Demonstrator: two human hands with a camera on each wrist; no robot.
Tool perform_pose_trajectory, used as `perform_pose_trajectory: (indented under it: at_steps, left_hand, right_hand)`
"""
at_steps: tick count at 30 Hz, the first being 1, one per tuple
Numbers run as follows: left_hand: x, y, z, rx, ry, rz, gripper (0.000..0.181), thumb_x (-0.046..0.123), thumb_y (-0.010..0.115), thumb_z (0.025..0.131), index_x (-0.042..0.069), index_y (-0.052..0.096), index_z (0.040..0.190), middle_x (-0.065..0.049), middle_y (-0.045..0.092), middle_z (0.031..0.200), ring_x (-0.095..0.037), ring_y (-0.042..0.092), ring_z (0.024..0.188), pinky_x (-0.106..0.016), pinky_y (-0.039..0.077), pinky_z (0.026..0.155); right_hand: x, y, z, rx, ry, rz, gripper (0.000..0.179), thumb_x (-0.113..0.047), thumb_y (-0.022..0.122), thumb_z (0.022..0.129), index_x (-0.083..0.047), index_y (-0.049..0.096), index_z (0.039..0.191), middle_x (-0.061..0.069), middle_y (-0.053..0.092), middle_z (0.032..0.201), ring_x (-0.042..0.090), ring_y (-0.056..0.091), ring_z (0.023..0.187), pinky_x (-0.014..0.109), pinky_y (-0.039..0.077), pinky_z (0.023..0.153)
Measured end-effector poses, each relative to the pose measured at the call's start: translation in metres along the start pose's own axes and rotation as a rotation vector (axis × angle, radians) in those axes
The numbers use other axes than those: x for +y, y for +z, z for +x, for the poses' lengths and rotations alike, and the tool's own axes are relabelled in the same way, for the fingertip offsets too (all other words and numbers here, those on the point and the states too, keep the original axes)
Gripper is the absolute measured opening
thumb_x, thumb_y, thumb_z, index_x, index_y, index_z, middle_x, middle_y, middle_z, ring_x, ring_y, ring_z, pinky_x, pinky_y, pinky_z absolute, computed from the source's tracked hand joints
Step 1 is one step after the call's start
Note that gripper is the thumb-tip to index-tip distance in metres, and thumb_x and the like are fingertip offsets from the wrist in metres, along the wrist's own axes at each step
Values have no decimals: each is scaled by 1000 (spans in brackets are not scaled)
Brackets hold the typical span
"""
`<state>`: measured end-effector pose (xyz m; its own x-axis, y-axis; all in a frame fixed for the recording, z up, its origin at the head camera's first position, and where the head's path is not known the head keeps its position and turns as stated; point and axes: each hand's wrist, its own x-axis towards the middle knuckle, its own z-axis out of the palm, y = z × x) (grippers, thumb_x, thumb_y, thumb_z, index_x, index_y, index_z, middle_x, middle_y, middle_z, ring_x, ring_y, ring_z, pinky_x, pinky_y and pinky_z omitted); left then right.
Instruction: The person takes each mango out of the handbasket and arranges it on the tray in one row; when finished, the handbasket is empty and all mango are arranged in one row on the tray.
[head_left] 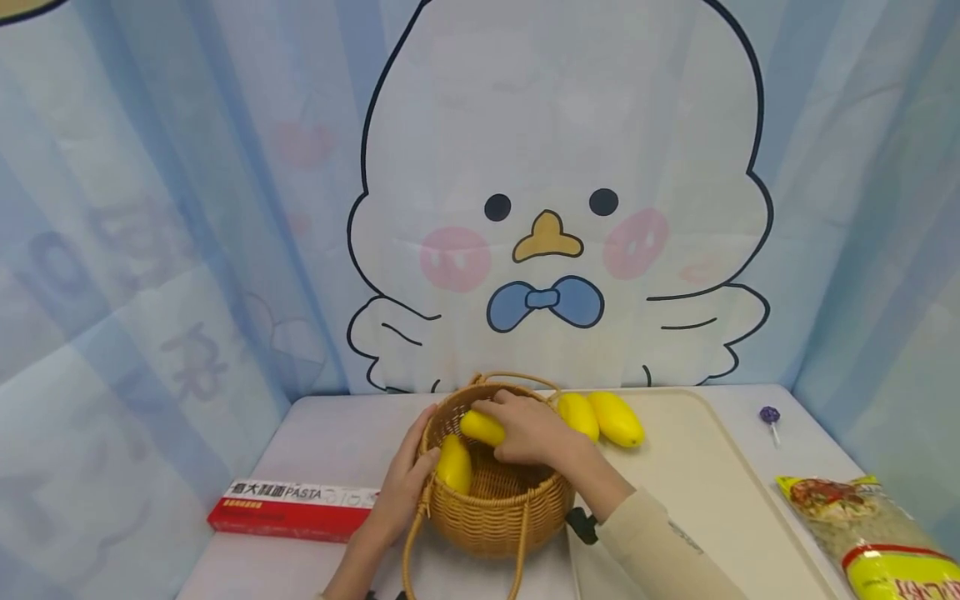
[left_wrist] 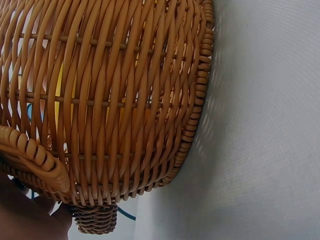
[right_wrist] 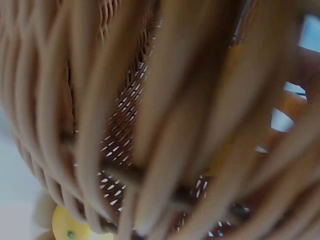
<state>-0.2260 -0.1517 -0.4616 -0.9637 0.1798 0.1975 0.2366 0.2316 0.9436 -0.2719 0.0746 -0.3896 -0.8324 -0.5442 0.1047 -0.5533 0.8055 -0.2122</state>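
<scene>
A round wicker basket [head_left: 495, 525] stands at the front middle of the table, tilted so its inside shows. My left hand [head_left: 401, 483] holds its left side, thumb at the rim; in the left wrist view the woven wall [left_wrist: 115, 100] fills much of the picture. Reaching into the basket, my right hand [head_left: 528, 429] grips a yellow mango [head_left: 482, 427]. A second mango [head_left: 454, 465] leans inside against the left wall. In the right wrist view, blurred wicker strands [right_wrist: 175, 120] hide most of that hand and its mango.
Two more mangoes, one nearer [head_left: 578, 415] and one farther right [head_left: 617, 419], lie on a cream tray [head_left: 690, 500]. Left is a red-and-white pasta box [head_left: 296, 510]. At right are a purple lollipop [head_left: 770, 415] and a food bag [head_left: 870, 533]. A curtain backs the table.
</scene>
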Motion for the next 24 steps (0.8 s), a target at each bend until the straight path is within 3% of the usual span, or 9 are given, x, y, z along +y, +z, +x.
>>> perform_pose_trajectory:
  at_steps: [6, 14, 18, 24]
  left_hand:
    - [0, 0, 0, -1, -2, 1, 55, 27, 42, 105, 50, 23, 151, 16, 23, 162, -22, 24, 153, -57, 20, 124]
    - [-1, 0, 0, 4, 4, 7, 55, 35, 43, 104, 45, 22, 154, 16, 23, 162, -22, 24, 153, -57, 20, 124]
    - [-1, 0, -1, 7, 4, 11, 57, 36, 43, 103, 42, 23, 155, 16, 23, 163, -22, 23, 153, -56, 19, 124]
    - [0, 1, -1, 5, 0, 0, 55, 31, 43, 104, 44, 23, 154, 15, 23, 163, -23, 23, 153, -58, 19, 124]
  right_hand:
    - [-2, -6, -7, 28, -22, 11, 69, -23, 73, 80, -27, 51, 145, 2, 60, 126, 16, 54, 88, 33, 49, 78]
    - [-5, -20, -17, 49, -30, 59, 72, -22, 74, 81, -29, 48, 147, 5, 53, 143, 19, 58, 108, 37, 53, 89]
    - [-4, -27, -20, 73, -30, 58, 74, -20, 72, 80, -32, 46, 148, 3, 49, 149, 18, 59, 110, 37, 53, 90]
    - [2, -36, -23, 125, -21, 69, 72, -18, 72, 80, -33, 48, 146, 1, 54, 142, 17, 58, 105, 34, 53, 86]
